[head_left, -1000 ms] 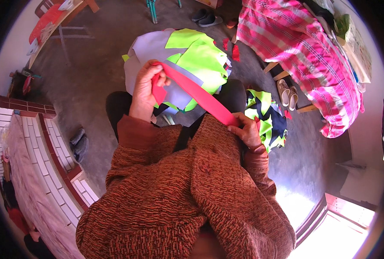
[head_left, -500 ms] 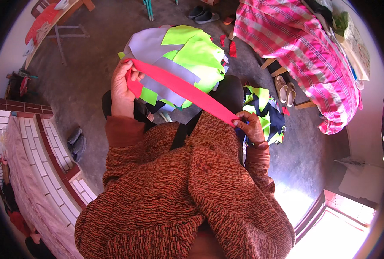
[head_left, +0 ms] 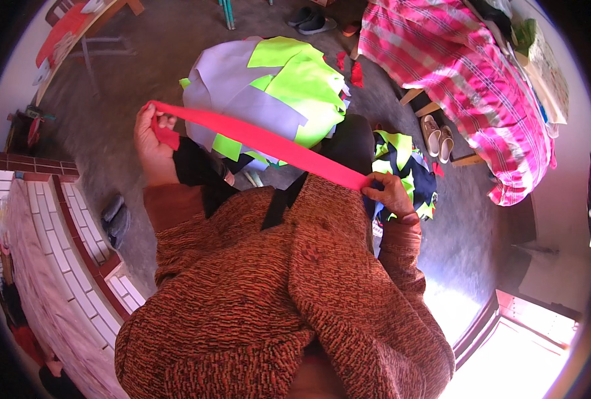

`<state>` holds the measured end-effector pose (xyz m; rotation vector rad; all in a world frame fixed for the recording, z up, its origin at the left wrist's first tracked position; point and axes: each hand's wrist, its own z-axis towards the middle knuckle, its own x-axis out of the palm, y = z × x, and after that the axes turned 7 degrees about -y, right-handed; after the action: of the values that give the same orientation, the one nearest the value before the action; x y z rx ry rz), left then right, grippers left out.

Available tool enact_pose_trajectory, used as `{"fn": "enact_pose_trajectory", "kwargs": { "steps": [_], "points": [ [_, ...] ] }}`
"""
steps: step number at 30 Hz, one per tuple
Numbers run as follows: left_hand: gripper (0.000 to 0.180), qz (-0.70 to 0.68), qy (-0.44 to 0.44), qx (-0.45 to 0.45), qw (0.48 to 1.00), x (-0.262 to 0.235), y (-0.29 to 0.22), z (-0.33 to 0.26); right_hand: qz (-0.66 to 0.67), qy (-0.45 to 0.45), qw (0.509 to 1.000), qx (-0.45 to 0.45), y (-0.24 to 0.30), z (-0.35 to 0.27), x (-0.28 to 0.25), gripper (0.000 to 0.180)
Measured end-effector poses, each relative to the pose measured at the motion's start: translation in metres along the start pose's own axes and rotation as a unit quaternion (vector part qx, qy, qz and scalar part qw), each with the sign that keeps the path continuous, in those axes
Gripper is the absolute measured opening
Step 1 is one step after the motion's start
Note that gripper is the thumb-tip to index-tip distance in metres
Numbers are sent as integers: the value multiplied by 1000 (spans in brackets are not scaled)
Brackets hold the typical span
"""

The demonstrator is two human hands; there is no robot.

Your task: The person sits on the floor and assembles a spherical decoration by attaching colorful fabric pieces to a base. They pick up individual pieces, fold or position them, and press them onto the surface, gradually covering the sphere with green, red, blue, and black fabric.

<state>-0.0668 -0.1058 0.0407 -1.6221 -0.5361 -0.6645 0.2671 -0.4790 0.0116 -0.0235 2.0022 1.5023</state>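
A long red fabric strip (head_left: 262,139) is stretched taut in front of me, slanting down from left to right. My left hand (head_left: 154,136) is closed on its upper end, and a short tail of the strip hangs below the fingers. At the lower end, my right hand (head_left: 390,194) pinches the strip between thumb and fingers. Behind the strip lies a large rounded heap of grey and neon-yellow cloth pieces (head_left: 242,86). Close beyond my right hand is a smaller pile of neon-yellow and dark cloth pieces (head_left: 405,166).
At the right stands a piece of furniture draped with a pink plaid cloth (head_left: 442,86), with pale shoes (head_left: 438,139) beside it. Red scraps (head_left: 356,74) and dark slippers (head_left: 312,23) lie on the far floor. Dark shoes (head_left: 116,219) are at the left, near a white-tiled brick structure (head_left: 76,246).
My left hand has moved left and slightly down, drawing out a longer stretch of the red strip. My right hand has barely shifted and still pinches its end.
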Motion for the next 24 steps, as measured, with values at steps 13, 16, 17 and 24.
{"fn": "enact_pose_trajectory", "kwargs": {
  "steps": [13,16,17,24],
  "points": [
    [26,320,95,72,940,58,17,-52,433,-34,900,33,17,4,10,18],
    [31,408,219,-3,886,92,19,-80,463,-24,885,42,28,6,16,21],
    [30,419,251,-44,872,100,21,-88,464,-12,885,44,30,6,17,21],
    [36,394,483,-190,759,126,75,-143,359,84,929,33,57,10,30,23]
  ]
}}
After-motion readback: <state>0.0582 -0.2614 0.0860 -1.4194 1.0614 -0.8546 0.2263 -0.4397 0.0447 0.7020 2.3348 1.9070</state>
